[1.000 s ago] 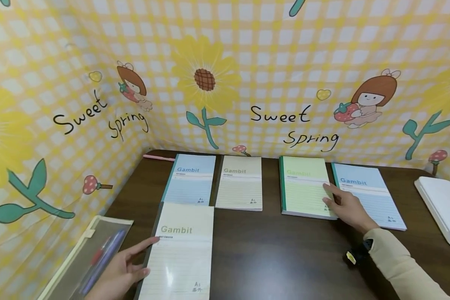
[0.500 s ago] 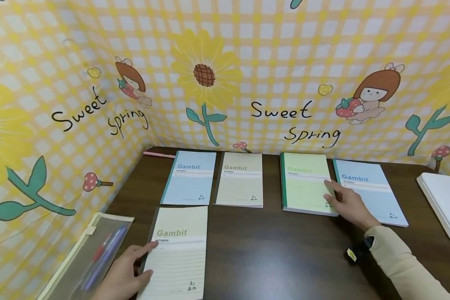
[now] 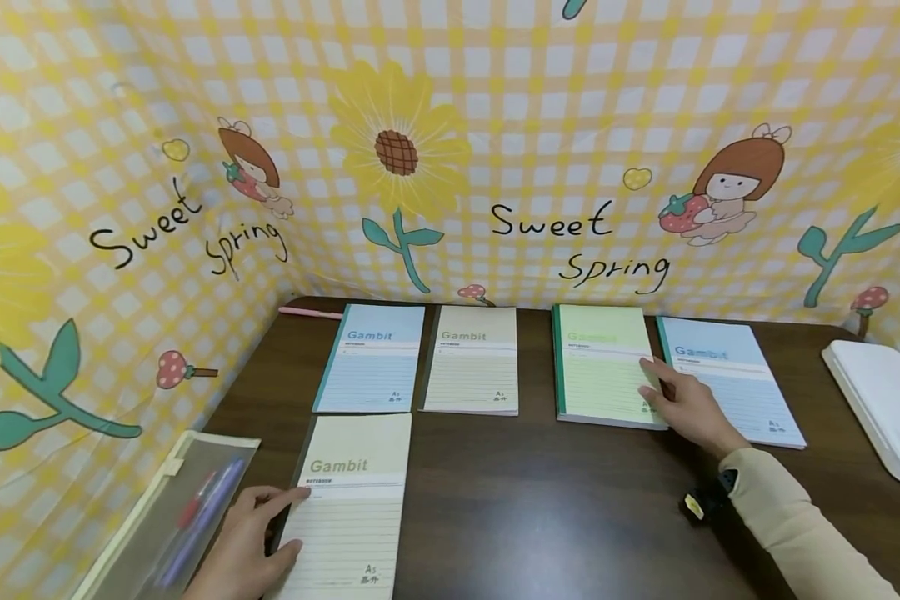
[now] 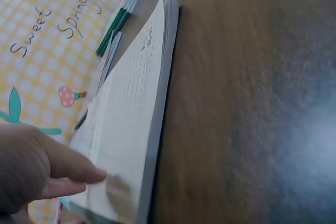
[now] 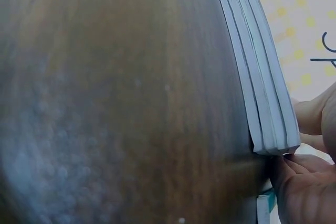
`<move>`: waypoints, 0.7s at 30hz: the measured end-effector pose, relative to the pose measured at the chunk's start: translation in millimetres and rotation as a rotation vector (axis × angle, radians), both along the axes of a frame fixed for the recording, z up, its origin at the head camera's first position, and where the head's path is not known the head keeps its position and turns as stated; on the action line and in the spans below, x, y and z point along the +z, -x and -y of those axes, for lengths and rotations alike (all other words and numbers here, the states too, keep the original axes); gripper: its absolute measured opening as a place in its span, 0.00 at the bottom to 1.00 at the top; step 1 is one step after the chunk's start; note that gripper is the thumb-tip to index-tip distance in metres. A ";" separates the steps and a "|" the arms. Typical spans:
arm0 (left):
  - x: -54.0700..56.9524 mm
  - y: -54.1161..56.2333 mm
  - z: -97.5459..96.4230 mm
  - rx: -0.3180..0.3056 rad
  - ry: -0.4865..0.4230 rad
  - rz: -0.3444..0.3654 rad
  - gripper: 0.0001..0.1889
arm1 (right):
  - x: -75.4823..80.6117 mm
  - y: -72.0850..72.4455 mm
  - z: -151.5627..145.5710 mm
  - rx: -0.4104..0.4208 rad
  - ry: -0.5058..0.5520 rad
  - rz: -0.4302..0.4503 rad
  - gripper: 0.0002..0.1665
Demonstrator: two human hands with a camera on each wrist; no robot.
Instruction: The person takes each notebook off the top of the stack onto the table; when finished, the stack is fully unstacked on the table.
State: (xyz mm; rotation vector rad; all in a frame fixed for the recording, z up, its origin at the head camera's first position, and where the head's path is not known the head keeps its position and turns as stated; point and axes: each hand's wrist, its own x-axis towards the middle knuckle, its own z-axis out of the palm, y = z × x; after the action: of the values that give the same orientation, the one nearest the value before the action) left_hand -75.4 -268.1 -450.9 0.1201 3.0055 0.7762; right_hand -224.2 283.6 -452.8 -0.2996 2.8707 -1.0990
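Note:
My left hand (image 3: pixel 243 542) lies at the left edge of a cream Gambit notebook (image 3: pixel 348 517) on the table. Its index fingertip and thumb touch the cover near the dark spine. In the left wrist view, a finger lies low over the notebook cover (image 4: pixel 126 108). At the back right, my right hand (image 3: pixel 686 408) rests its index finger and thumb on the right side of a stack of green notebooks (image 3: pixel 603 367). The right wrist view shows the page edges of the stack (image 5: pixel 262 93), with fingers at its corner.
A blue notebook (image 3: pixel 375 358) and a beige notebook (image 3: pixel 468 362) lie at the back left. Another blue notebook (image 3: pixel 735 375) lies right of the green stack. A white case (image 3: pixel 881 408) stands far right, a zip pouch (image 3: pixel 172 508) with pens left, and a pink pen (image 3: pixel 311 313) behind.
The cream notebook has come down and towards me with my left hand, and no longer overlaps the blue notebook. My right hand stays at the green stack. The head view has shifted slightly.

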 end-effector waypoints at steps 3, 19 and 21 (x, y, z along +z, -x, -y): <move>6.5 6.8 -14.6 0.011 -0.031 -0.103 0.27 | 1.1 1.0 -0.8 -0.004 0.001 0.002 0.36; 20.2 160.0 -234.2 -0.470 -0.288 -0.107 0.32 | -6.7 4.3 3.7 -0.057 0.061 0.016 0.33; 14.7 179.7 -259.6 -0.496 -0.257 -0.029 0.36 | -7.2 3.8 4.8 -0.071 0.065 0.013 0.33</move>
State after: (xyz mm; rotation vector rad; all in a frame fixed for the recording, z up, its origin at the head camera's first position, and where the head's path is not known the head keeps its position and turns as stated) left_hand -255.1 -8.5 -436.2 0.8470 2.6920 1.0839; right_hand -227.9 278.8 -460.0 -0.1938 2.8593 -1.2039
